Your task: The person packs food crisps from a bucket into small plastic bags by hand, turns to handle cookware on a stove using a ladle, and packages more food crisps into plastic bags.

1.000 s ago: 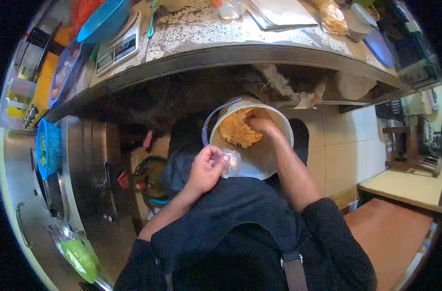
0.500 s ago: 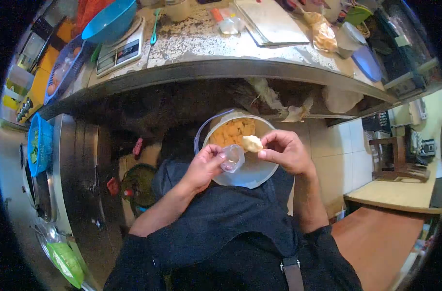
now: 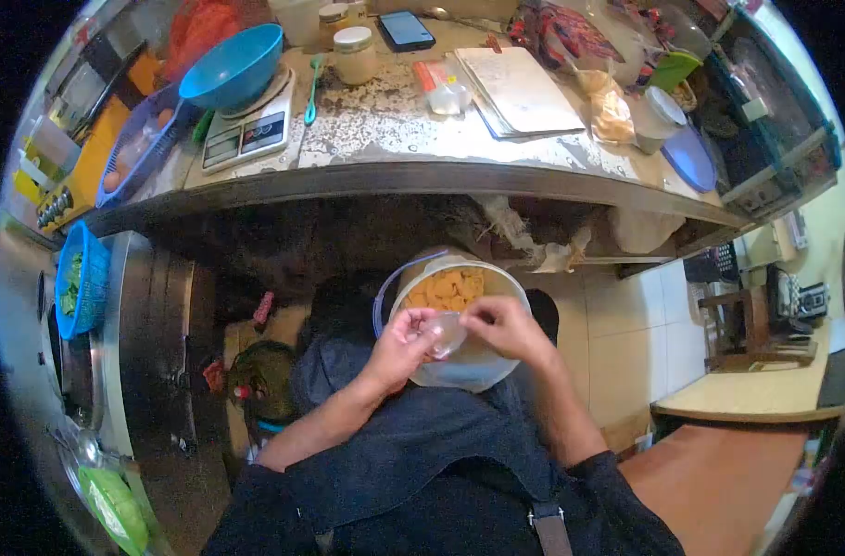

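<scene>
A small clear plastic bag or cup is pinched in my left hand, above the near half of a white bucket. My right hand meets its right edge with thumb and fingers together; whatever they grip is too small to make out. Inside the bucket, against the far side, lie orange-yellow pieces. The bucket stands between my legs, with its purple handle on the left.
Above the bucket runs the worktable's front edge. On it are a scale, a blue bowl, a lidded jar, papers and a phone. A blue basket is at the left.
My right hand came up out of the bucket with a pale piece and has moved left to the clear plastic. That piece no longer shows. The view has tilted up, showing more of the table.
</scene>
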Demonstrator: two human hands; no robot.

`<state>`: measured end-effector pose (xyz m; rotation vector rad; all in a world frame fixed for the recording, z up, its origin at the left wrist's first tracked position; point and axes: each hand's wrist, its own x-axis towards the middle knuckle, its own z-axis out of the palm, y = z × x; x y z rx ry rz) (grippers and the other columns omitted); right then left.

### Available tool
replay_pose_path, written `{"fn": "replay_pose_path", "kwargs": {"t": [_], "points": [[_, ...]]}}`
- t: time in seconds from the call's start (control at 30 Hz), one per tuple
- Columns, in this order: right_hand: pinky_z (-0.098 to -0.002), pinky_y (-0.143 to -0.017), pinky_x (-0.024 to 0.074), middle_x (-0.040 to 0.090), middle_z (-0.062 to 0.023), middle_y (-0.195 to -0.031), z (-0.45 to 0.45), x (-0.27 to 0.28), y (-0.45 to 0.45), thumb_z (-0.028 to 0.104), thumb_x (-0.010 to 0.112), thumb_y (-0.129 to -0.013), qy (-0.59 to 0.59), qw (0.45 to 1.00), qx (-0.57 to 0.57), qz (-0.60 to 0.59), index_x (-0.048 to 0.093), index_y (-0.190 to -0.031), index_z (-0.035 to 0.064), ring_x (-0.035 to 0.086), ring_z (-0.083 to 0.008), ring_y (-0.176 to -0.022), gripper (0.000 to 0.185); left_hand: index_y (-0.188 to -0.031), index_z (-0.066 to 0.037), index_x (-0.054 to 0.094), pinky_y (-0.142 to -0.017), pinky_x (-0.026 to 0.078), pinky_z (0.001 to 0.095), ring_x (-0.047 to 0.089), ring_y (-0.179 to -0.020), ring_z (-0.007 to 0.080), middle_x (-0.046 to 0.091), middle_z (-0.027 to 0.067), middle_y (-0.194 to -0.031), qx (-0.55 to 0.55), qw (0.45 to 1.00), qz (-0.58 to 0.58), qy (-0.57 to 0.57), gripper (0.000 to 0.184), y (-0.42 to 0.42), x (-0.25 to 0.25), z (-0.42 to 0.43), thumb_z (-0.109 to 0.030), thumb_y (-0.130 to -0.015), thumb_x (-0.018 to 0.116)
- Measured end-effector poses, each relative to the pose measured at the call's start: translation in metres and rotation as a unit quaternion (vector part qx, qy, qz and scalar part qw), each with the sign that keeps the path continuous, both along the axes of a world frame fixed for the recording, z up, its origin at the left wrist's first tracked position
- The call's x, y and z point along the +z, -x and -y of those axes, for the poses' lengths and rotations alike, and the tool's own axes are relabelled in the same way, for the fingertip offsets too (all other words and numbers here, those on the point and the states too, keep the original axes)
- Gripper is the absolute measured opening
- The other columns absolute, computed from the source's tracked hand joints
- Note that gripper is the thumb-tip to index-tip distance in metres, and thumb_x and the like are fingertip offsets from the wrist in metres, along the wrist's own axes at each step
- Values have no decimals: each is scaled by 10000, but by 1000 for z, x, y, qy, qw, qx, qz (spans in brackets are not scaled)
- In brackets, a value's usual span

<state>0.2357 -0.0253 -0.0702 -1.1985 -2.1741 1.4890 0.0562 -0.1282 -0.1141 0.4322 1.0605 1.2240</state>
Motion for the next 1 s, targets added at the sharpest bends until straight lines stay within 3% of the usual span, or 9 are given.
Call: {"fn": "replay_pose_path", "kwargs": {"t": [0.1,0.13,0.23,0.3,0.4,0.77,1.0], "points": [[-375,-703,514,673,-184,-839,-27,-36,3,249,686,-824,-116,986,-29,119,700,-894,20,666,-255,-780,240,-1183,21,488,-736,531,230,608,-871,116,584,61,-1000,-9,997,-66,-41,383,0,-9,6,-66,-860,674],[-416,-758,521,693,-159,-839,-37,-66,10,144,658,-767,-123,970,4,209,696,-960,58,662,-354,-794,214,-1177,21,495,-731,529,227,608,-864,113,589,58,-988,-8,996,-78,-51,373,-1,-10,7,-63,-861,672],[-418,-767,519,689,-166,-879,-48,-150,43,148,659,-766,-153,933,143,294,685,-975,63,660,-349,-822,227,-1174,23,516,-743,534,246,618,-864,120,612,69,-989,-2,994,-90,-67,326,-1,-4,5,-60,-885,642],[-415,-767,519,687,-165,-890,-43,-189,59,147,659,-769,-120,927,165,316,681,-979,64,660,-345,-828,227,-1204,19,511,-783,549,281,640,-918,155,634,103,-1048,-7,992,-97,-79,337,2,-9,7,-63,-899,626],[-411,-769,520,685,-165,-905,-27,-217,70,147,658,-772,-64,927,183,320,675,-984,65,659,-339,-837,227,-1120,13,547,-687,523,236,614,-804,97,635,65,-962,-3,994,-97,-58,241,7,-1,14,-78,-909,619],[-396,-772,522,676,-162,-961,0,-196,73,145,658,-786,93,927,276,237,653,-1003,70,655,-317,-871,229,-980,-23,566,-603,471,207,559,-667,65,621,21,-837,-24,995,-71,-58,127,6,-11,6,-112,-913,629],[-387,-775,523,671,-160,-997,1,-183,32,143,657,-795,47,950,182,249,638,-1015,73,653,-302,-892,231,-970,-40,563,-641,495,232,580,-716,91,625,30,-850,-28,997,-41,-55,93,15,-13,6,-111,-924,602]]}}
